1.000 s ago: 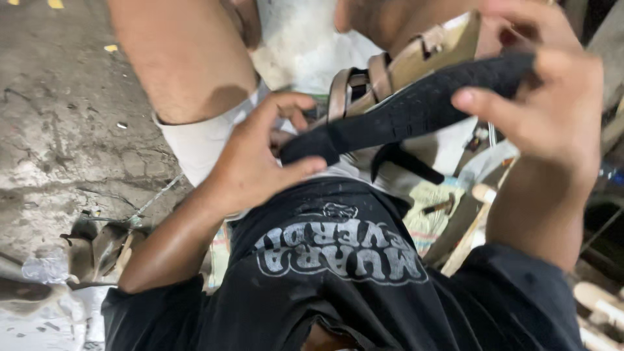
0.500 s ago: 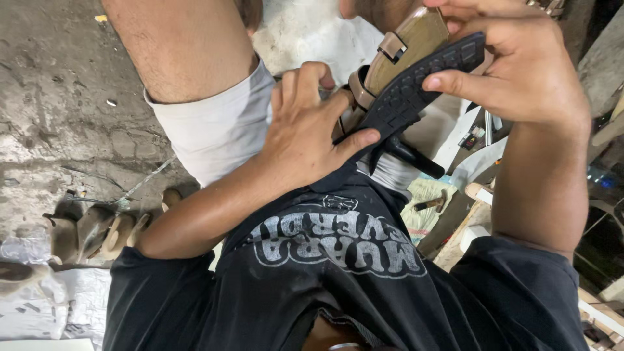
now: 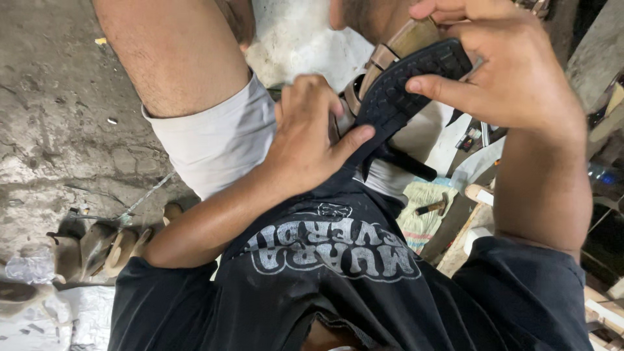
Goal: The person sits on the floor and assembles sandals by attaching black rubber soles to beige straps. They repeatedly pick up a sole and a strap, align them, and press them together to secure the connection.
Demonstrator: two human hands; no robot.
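Note:
I hold a sandal (image 3: 409, 81) with a black treaded sole and tan straps above my lap, its sole facing me. My left hand (image 3: 309, 140) grips its near end, thumb pressed on the sole, fingers curled over the strap side. My right hand (image 3: 507, 71) grips the far end, thumb across the tread and fingers over the top edge. A black strap (image 3: 403, 162) hangs below the sandal. My bare knee and white shorts (image 3: 214, 140) lie to the left.
Rough concrete floor (image 3: 58, 117) spreads at the left. Several tan shoe pieces (image 3: 97, 247) lie by my left elbow. A small hammer (image 3: 432, 207) rests on a pale cloth at the right, beside wooden slats (image 3: 468, 227).
The sandal has tilted from lying across to standing on a diagonal, far end raised. My left hand has slid up along it and my right hand has shifted over its top.

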